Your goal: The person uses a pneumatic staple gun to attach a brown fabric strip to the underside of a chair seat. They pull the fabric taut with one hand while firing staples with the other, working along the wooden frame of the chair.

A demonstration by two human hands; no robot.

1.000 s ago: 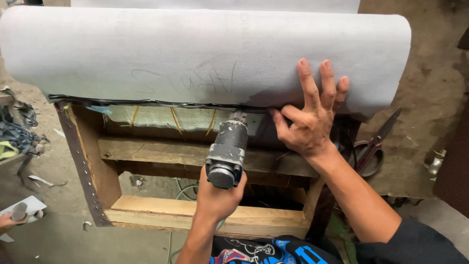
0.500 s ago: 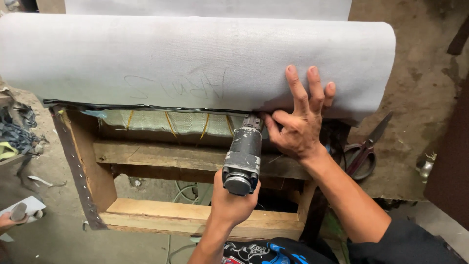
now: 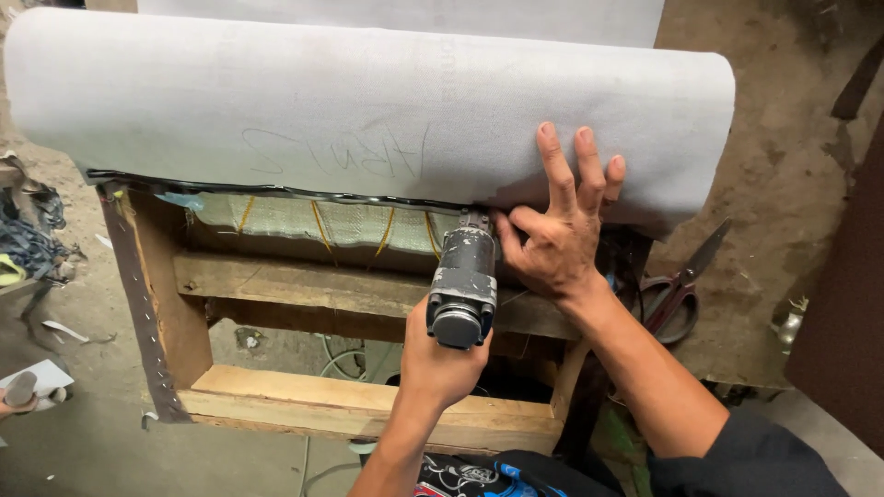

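A wooden furniture frame (image 3: 304, 290) lies in front of me, with pale grey fabric (image 3: 350, 101) wrapped over its rounded upper part. My left hand (image 3: 442, 354) grips a grey cylindrical staple gun (image 3: 463, 285), whose nose presses against the fabric's lower edge on the frame. My right hand (image 3: 557, 230) lies flat with spread fingers on the fabric just right of the gun's nose. Green webbing with yellow cords (image 3: 313, 221) shows under the fabric edge.
Red-handled scissors (image 3: 677, 285) lie on the dirt floor to the right of the frame. Fabric scraps (image 3: 28, 239) are piled at the left edge. A hose (image 3: 336, 354) runs beneath the frame. A dark panel (image 3: 843, 304) stands at the far right.
The staple gun and my left hand have moved right along the fabric edge. My right hand has shifted right with them, staying flat on the fabric.
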